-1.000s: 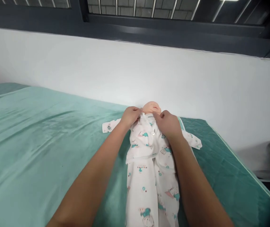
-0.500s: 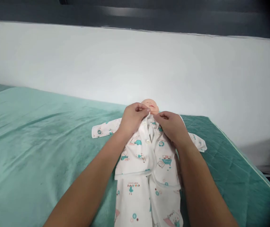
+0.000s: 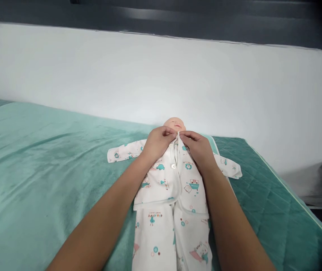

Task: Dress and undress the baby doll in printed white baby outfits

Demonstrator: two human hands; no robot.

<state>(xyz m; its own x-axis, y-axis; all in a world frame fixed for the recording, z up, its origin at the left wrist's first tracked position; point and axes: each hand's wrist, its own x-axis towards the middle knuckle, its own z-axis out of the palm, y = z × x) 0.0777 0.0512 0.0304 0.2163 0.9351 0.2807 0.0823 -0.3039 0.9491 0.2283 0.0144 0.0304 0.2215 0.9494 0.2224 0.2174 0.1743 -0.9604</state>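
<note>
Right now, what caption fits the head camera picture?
Both hands, left and right, pinch a doll's printed top closed.

- Both forearms bare, reaching forward from the bottom edge, converging toward centre.
- left hand (image 3: pixel 157 145): palm down, knuckles up, fingers curled inward, thumb and fingertips (image 3: pixel 169 132) pinched together at the far end.
- right hand (image 3: pixel 198 149): palm down, angled inward, fingers bent, tips pinched, mirroring the left.
- The two hands' fingertips nearly meet at the midline, just apart.
- Wrists straight, in line with forearms; right forearm runs steeper, left slants in from lower left.
</note>
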